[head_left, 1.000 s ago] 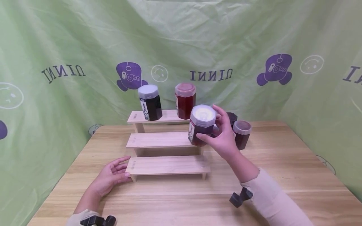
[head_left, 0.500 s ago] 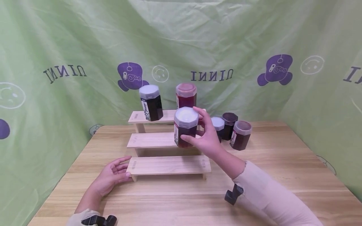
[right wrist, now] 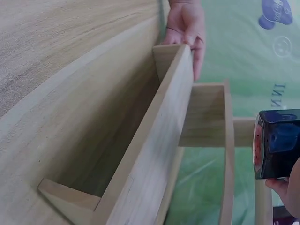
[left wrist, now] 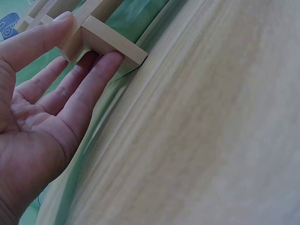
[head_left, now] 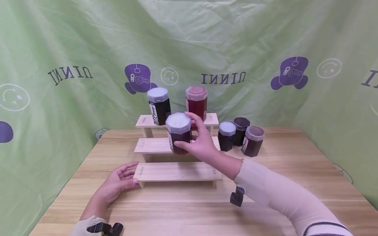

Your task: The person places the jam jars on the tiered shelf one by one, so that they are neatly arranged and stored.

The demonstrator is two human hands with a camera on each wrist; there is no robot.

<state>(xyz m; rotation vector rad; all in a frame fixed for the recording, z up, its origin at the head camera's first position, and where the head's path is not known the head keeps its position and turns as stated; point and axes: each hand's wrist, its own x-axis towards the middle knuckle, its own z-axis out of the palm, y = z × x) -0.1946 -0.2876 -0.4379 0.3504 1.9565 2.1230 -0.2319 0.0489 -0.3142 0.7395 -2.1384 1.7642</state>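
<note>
**Right hand (head_left: 203,144) holds a dark red jar (head_left: 178,132) in front of the stand's middle shelf (head_left: 152,145)**

And here's the picture: the right hand has its thumb across the near side of that jar and its fingers round the far side, a firm curled hold beneath the whitish lid. The jar looks almost upright, seen against the middle shelf; whether its base touches the wood, I can't tell.

Down to the left, the left hand (head_left: 116,183) is at the end of the lowest shelf (head_left: 177,172). Thumb at the front corner, fingers relaxed and spread, they touch the wood without wrapping it, and the left wrist view has a fingertip against the shelf's leg (left wrist: 112,40).

Up on the top shelf (head_left: 143,122), two jars stand apart: a black jar (head_left: 160,109) with a white lid on the left, a bright red jar (head_left: 197,105) with a pinkish lid on the right, its lower part just behind the right hand.

Over on the table (head_left: 165,209), right of the stand, it's a tight cluster: a white-lidded jar (head_left: 226,141), a dark-lidded jar (head_left: 240,132) just behind it, and a purplish jar (head_left: 252,146) nearest the right edge. Behind it all hangs a green cloth (head_left: 177,32) with purple cartoon figures, smiley faces and mirrored lettering.
</note>
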